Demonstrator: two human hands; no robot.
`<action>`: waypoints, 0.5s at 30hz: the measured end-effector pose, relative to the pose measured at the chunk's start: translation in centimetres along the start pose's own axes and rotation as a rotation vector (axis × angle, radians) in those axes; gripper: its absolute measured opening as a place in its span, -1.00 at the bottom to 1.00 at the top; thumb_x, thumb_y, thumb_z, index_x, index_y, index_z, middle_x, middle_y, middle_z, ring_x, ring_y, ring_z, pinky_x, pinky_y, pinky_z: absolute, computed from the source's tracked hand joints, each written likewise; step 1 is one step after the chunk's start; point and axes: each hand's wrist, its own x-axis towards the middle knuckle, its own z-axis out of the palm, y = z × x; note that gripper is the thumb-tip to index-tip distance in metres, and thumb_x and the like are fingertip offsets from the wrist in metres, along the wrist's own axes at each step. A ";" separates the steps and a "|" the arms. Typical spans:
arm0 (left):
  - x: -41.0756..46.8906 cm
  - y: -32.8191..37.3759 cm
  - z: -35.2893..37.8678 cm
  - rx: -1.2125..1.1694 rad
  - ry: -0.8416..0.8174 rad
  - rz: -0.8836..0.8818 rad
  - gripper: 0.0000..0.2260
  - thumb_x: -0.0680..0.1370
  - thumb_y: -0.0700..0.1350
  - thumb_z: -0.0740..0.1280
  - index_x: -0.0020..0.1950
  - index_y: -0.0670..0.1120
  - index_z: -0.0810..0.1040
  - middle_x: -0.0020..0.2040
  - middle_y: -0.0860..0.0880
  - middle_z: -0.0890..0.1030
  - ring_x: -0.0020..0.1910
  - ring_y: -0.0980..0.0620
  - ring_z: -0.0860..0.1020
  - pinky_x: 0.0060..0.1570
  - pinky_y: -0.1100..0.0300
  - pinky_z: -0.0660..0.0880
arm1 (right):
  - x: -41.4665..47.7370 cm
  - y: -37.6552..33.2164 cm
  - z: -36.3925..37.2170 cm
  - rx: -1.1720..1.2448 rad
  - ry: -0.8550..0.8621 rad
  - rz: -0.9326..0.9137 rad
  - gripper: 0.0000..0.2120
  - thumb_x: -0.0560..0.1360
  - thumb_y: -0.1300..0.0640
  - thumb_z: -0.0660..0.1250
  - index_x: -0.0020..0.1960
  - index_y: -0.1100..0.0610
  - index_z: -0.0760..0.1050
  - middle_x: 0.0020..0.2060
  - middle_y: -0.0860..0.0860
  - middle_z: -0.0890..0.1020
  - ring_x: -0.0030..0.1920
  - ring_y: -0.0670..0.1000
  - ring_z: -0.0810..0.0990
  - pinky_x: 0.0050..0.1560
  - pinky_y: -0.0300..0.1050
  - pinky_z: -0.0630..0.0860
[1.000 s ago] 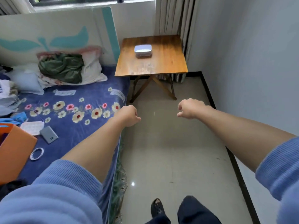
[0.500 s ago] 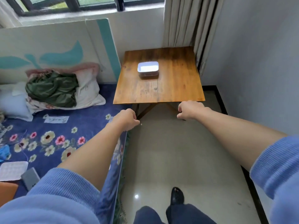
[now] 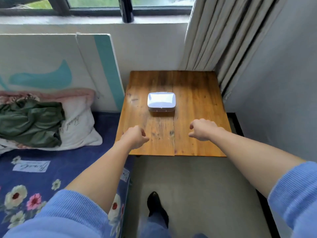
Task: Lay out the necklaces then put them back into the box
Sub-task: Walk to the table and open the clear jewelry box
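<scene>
A small white box (image 3: 161,101) with a closed lid sits near the middle of a wooden table (image 3: 197,103). No necklace is visible. My left hand (image 3: 134,136) hovers over the table's front left part, fingers curled loosely inward, holding nothing. My right hand (image 3: 202,129) hangs over the front right part, fingers also curled and empty. Both hands are short of the box, one on each side of its line.
A bed with a blue flowered sheet (image 3: 51,170) lies left of the table, with a white pillow (image 3: 78,127) and green cloth (image 3: 30,122). A curtain (image 3: 214,36) and grey wall (image 3: 277,83) close the right side. My foot (image 3: 156,205) stands on the tiled floor.
I have walked toward the table, so it and the box now lie much closer. Both hands have come over the table's front part, with fingers a little looser than before.
</scene>
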 end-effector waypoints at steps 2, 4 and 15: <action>3.9 0.2 -1.6 -0.041 -0.017 -0.011 -0.75 0.55 0.03 0.33 0.11 -0.12 0.55 -0.12 -0.06 0.59 -0.14 -0.03 0.62 -0.14 0.09 0.63 | 3.4 -0.4 -0.8 0.036 0.015 0.022 -0.63 0.53 -0.11 0.30 0.26 0.05 0.49 0.11 0.06 0.61 0.02 0.11 0.59 -0.05 -0.04 0.56; 7.5 0.4 -2.7 -0.078 -0.019 -0.013 -0.77 0.56 0.02 0.33 0.09 -0.12 0.56 -0.16 -0.04 0.58 -0.16 -0.02 0.62 -0.20 0.13 0.62 | 6.6 -0.7 -1.5 0.076 0.026 0.034 -0.63 0.53 -0.11 0.29 0.26 0.04 0.49 0.13 0.06 0.61 0.03 0.10 0.60 -0.06 -0.04 0.57; 25.7 0.4 -2.1 -0.282 0.031 -0.153 -0.67 0.56 -0.02 0.32 0.28 -0.11 0.47 0.19 -0.10 0.56 0.06 -0.11 0.58 0.07 -0.03 0.59 | 24.6 -1.1 -0.2 0.300 0.039 0.130 -0.67 0.56 -0.01 0.27 0.28 0.08 0.44 0.12 0.07 0.61 -0.02 0.09 0.59 -0.08 -0.05 0.59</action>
